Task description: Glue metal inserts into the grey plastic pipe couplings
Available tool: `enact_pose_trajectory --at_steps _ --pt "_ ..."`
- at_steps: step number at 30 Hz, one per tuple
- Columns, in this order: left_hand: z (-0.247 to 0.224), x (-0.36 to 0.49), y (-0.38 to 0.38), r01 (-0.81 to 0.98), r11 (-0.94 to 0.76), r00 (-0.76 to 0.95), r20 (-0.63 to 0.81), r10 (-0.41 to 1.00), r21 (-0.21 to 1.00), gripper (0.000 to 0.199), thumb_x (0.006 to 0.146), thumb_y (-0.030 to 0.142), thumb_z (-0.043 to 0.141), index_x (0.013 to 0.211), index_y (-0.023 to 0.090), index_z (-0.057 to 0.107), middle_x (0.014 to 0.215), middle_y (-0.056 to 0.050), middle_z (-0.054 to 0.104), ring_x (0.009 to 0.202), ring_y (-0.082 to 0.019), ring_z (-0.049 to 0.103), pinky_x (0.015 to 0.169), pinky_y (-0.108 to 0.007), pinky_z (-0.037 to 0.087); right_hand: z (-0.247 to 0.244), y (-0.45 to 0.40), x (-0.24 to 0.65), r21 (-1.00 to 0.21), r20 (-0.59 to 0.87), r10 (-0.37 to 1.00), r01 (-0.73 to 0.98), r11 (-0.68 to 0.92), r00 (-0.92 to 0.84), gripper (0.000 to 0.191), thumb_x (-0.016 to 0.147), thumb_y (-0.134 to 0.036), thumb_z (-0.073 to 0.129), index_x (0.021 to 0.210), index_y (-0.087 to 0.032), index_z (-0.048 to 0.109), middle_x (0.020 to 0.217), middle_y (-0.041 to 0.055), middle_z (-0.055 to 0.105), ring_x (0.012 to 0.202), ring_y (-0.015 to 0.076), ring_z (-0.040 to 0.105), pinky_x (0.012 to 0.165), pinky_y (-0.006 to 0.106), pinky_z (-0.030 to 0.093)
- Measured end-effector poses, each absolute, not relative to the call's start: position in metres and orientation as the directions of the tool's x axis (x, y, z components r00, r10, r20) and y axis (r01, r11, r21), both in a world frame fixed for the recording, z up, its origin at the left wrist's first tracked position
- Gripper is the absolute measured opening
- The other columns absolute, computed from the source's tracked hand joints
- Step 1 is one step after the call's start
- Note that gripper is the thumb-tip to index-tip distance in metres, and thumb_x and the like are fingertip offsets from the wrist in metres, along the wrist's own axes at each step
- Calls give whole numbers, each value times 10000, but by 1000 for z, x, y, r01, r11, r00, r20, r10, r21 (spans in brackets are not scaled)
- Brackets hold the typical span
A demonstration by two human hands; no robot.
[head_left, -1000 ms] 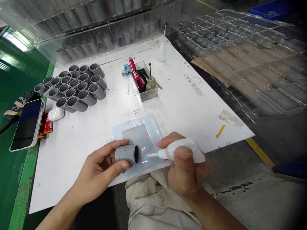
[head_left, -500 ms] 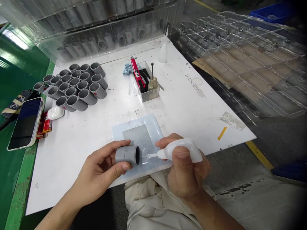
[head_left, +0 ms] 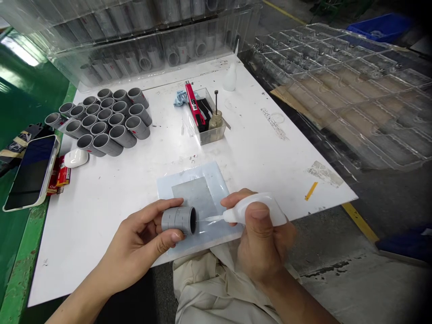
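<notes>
In the head view, the only one there is, I see little that has changed over the last second: the scene has slid slightly in the frame, but both hands keep nearly the same places. The nozzle [head_left: 212, 219] is still aimed at the mouth of the gray tube [head_left: 176, 219], perhaps a touch nearer, so the work seems to me to be staying at that rim. Whether the tip touches it, or whether anything is flowing, I can't tell from here.

The left hand [head_left: 143, 240] lies palm inward, its thumb below the tube and its index finger along the top, grasping it sideways with the mouth facing the other hand's fingers. The right hand [head_left: 258, 247], a little blurred, is wrapped around the white bottle [head_left: 242, 209], thumb pressed along its side, nozzle pointing back at the left fingertips.

Just beyond both sets of fingers lies the pale blue sheet [head_left: 217, 173] with a gray square [head_left: 195, 191] on it. Farther out from the left fingers stand the grouped tubes [head_left: 126, 140]; straight ahead of them, well apart, is the clear box [head_left: 212, 136].
</notes>
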State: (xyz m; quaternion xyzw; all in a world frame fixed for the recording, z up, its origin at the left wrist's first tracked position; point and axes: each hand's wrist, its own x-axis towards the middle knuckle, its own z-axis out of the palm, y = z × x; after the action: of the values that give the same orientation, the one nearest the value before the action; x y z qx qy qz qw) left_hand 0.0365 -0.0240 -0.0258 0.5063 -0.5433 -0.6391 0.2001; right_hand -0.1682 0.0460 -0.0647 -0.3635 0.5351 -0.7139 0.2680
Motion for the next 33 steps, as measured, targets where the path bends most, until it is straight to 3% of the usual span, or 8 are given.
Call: enact_pose_trajectory --at_steps 33 --pt "-25 35 -23 -293 -324 -404 -423 -811 900 516 838 486 907 1302 286 802 764 -22 738 693 -179 611 649 -267 512 -62 41 -166 -967 232 -719 -72 -246 -656 381 1109 -507 609 984 -253 863 734 34 691 649 220 641 524 324 475"
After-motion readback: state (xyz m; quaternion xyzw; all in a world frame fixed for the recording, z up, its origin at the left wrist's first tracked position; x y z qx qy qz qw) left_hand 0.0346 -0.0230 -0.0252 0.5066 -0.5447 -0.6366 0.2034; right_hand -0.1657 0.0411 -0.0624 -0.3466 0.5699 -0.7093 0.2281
